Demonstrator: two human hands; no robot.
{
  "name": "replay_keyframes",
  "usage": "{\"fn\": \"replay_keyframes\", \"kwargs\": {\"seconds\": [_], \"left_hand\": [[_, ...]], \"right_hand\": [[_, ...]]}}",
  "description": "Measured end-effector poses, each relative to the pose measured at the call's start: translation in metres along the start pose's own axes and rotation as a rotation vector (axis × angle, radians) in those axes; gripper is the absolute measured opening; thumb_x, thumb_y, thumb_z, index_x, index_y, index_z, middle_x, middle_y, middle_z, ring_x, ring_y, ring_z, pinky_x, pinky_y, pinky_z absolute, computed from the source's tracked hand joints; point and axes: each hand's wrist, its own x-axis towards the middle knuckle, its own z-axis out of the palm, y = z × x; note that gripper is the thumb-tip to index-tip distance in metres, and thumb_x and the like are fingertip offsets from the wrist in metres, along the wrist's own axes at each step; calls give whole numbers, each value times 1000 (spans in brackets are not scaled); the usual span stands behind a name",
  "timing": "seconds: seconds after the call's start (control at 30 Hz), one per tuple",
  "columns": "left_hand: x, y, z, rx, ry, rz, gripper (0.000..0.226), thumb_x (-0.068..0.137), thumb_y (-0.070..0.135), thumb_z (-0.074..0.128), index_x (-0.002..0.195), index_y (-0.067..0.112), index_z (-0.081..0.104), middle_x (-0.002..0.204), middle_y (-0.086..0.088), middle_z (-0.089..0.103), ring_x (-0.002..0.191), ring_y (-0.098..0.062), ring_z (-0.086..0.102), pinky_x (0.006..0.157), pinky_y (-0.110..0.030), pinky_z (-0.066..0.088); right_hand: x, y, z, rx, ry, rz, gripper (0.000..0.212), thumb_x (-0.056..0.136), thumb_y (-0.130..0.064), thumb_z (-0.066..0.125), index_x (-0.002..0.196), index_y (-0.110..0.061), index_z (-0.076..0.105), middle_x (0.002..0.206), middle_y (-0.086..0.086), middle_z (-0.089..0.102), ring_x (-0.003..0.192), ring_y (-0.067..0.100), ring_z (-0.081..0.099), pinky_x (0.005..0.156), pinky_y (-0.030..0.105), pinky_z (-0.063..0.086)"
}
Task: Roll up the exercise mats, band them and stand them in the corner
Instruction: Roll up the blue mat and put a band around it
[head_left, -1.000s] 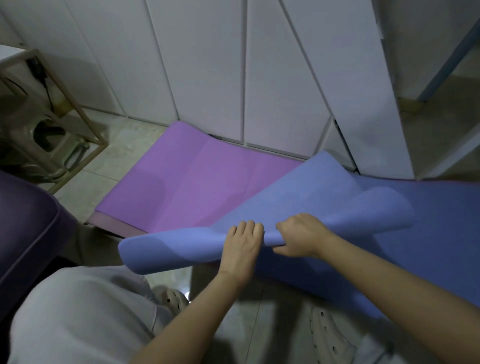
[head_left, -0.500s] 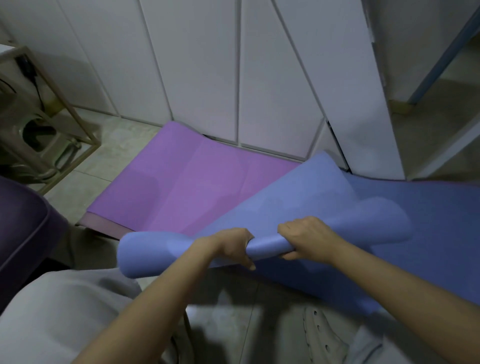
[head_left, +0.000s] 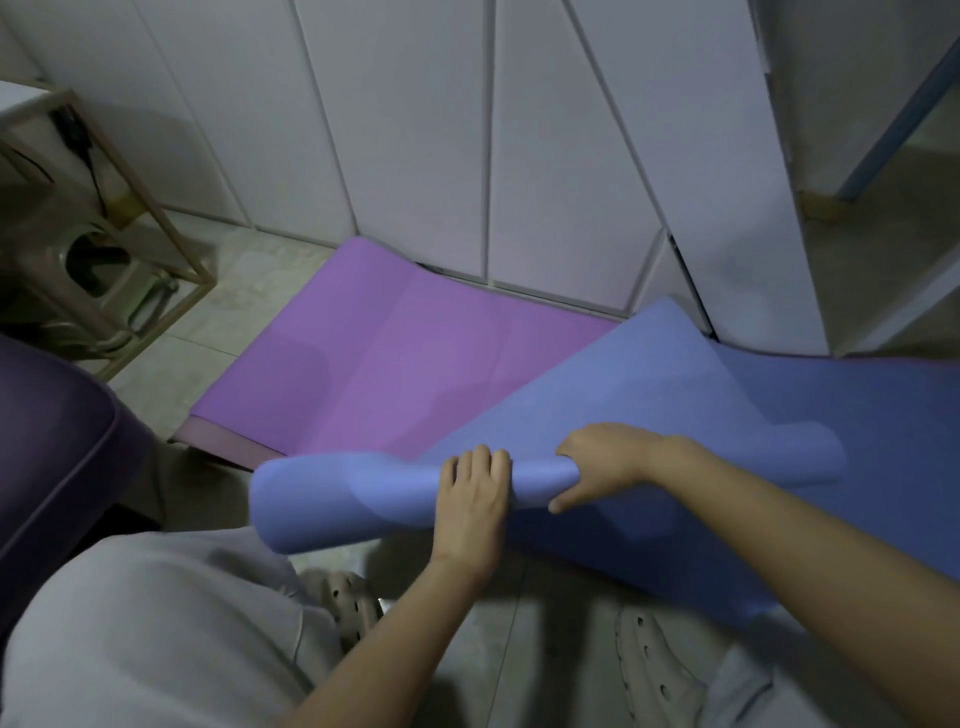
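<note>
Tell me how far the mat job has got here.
Nothing finished: no mat is banded or standing. In hand: the blue foam exercise mat is partly rolled, left hand pressing it, right hand gripping it. Remaining: the purple foam exercise mat lies unrolled.

Two exercise mats lie on the floor (head_left: 234, 291): one blue mat (head_left: 649, 395), partly rolled, and one purple mat (head_left: 395, 364), flat. Two hands are on the blue roll, the left hand (head_left: 470, 499) and the right hand (head_left: 605, 462). There are two pale clogs, a left clog (head_left: 353, 603) and a right clog (head_left: 654, 670). By the floor's left edge are one plastic stool (head_left: 98, 275), one wooden frame (head_left: 156, 208) and one purple cushion (head_left: 57, 431).
</note>
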Motion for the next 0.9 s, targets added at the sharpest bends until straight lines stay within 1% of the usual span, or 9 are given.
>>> {"fn": "replay_keyframes", "kwargs": {"seconds": [0.17, 0.3, 0.4, 0.5, 0.63, 0.7, 0.77, 0.83, 0.9], "left_hand": [[-9, 1, 5, -70, -18, -71, 69, 34, 5, 83, 76, 20, 31, 57, -1, 47, 50, -23, 49, 58, -32, 23], [-5, 0, 7, -109, -175, -150, 54, 31, 13, 87, 71, 16, 51, 48, -2, 53, 43, -21, 54, 43, -25, 33], [4, 0, 5, -268, -283, -247, 36, 84, 20, 61, 116, 8, 50, 100, -13, 67, 92, -34, 62, 71, -36, 43], [13, -2, 5, -514, -390, -268, 38, 88, 29, 58, 118, 8, 51, 114, -14, 64, 106, -35, 57, 80, -38, 43], [27, -7, -9, -729, -629, -176, 44, 78, 30, 71, 115, 9, 60, 104, -6, 64, 100, -23, 61, 73, -26, 42], [30, -8, -17, -698, -764, -92, 40, 79, 21, 74, 113, 7, 59, 97, -3, 57, 88, -18, 54, 70, -23, 38], [33, -6, -20, -647, -858, -30, 42, 78, 20, 76, 114, 8, 58, 98, -3, 55, 86, -17, 51, 72, -23, 38], [34, -4, -21, -584, -905, -12, 48, 77, 20, 76, 118, 10, 56, 104, -6, 59, 94, -21, 56, 76, -25, 41], [30, 3, -22, -461, -835, -10, 48, 78, 21, 72, 121, 13, 53, 116, -9, 61, 106, -28, 57, 81, -31, 42]], "right_hand": [[12, -9, -10, -57, -179, -24, 39, 73, -56, 71, 86, -22, 56, 85, 1, 61, 76, 22, 56, 65, 28, 44], [10, -20, -24, -297, -148, -10, 48, 72, -58, 70, 102, -21, 59, 98, 0, 64, 92, 23, 61, 70, 29, 40], [5, -27, -26, -510, -23, -18, 53, 79, -47, 69, 118, -16, 52, 116, 3, 61, 106, 23, 59, 74, 31, 35], [1, -24, -20, -615, 124, -33, 44, 83, -22, 66, 121, -13, 45, 118, 6, 56, 109, 24, 54, 84, 31, 36], [-2, -9, -2, -642, 352, -120, 57, 21, -22, 88, 71, -17, 61, 61, -1, 56, 54, 17, 57, 51, 24, 40], [-5, -6, 3, -592, 372, -156, 56, 10, -22, 86, 59, -17, 59, 50, 0, 52, 42, 18, 52, 42, 21, 34], [-14, -9, 2, -566, 274, -151, 50, 37, -27, 87, 78, -12, 62, 68, 5, 62, 60, 22, 61, 51, 26, 36], [-19, -6, 9, -547, 229, -102, 36, 79, -23, 65, 109, -11, 52, 104, 9, 62, 94, 28, 60, 68, 33, 34], [-21, -1, 17, -474, 168, -40, 36, 87, -23, 55, 120, -12, 45, 116, 9, 59, 106, 30, 57, 72, 34, 33]]}}
